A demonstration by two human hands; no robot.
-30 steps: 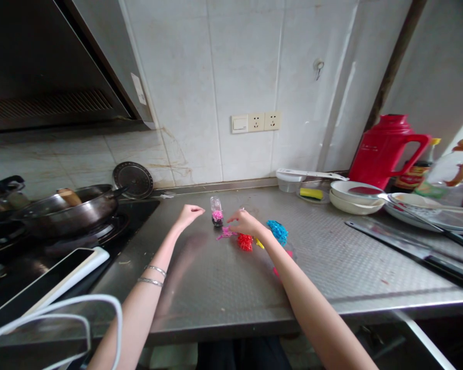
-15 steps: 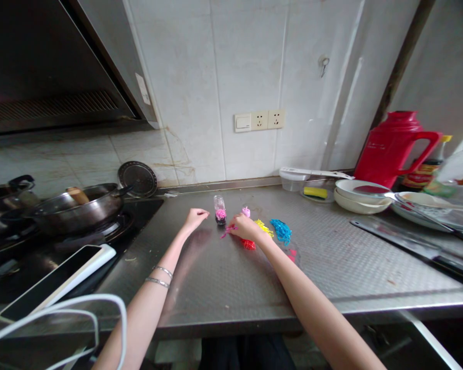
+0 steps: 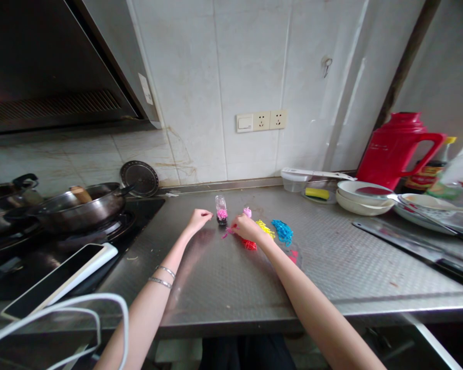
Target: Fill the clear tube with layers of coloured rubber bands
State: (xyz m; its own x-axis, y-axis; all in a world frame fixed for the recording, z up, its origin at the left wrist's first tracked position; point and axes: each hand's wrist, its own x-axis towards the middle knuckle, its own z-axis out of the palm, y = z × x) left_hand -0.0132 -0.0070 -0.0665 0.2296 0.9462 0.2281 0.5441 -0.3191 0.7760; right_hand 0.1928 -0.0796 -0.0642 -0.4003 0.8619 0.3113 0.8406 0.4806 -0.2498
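Note:
On the steel counter a small clear jar [image 3: 220,205] stands upright, with pink and black bits inside that look like small rubber bands. Just left of it is my left hand [image 3: 199,221], thumb and fingers pressed together; whatever the pinch holds is too small to make out. My right hand [image 3: 245,226] is lowered to the counter right of the jar, its fingers closed on some pink rubber bands [image 3: 227,234]. Around that hand lie a red bundle [image 3: 249,245], a yellow bundle [image 3: 265,229], a blue bundle [image 3: 282,233] and a small pink item [image 3: 247,211].
A phone-like device [image 3: 54,282] and a white cable [image 3: 116,298] are at the left, by the stove with a pan [image 3: 77,208]. To the right are a cleaver-like knife [image 3: 401,244], stacked bowls [image 3: 364,205], a sponge [image 3: 317,193] and a red thermos [image 3: 393,151].
My left hand has shifted slightly right, closer to the jar. My right hand stays at the pink bands. The whole view has moved a little.

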